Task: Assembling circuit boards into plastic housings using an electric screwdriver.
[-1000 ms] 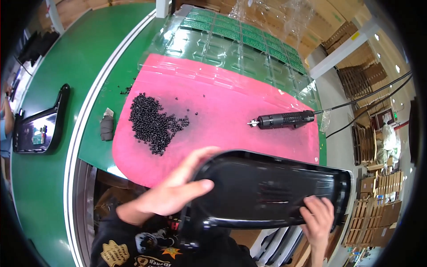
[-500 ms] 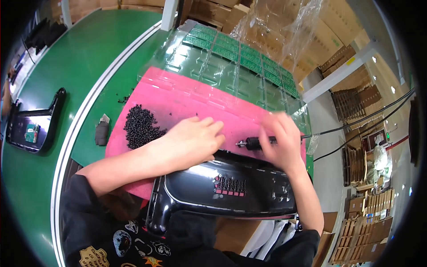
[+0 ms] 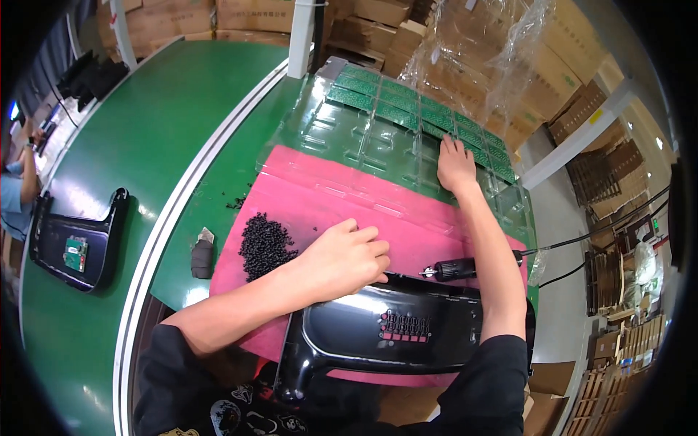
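Fingers [image 3: 376, 248] curled on left hand [image 3: 339, 261] by black casing [image 3: 345, 325], slightly parted on right hand [image 3: 457, 168] at green boards [image 3: 396, 115], both grips unclear.

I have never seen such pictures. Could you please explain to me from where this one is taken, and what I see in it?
There is no robot here: these are a person's two bare hands. The camera sits on the person's head and looks down, and its wide lens bends straight edges.

On the work surface is a pink mat, with a heap of small black pieces and a black tool. A black shell lies at its near side. The left hand is at the shell's far edge. The right hand reaches to green boards in a clear tray. I cannot tell whether either hand grips anything.
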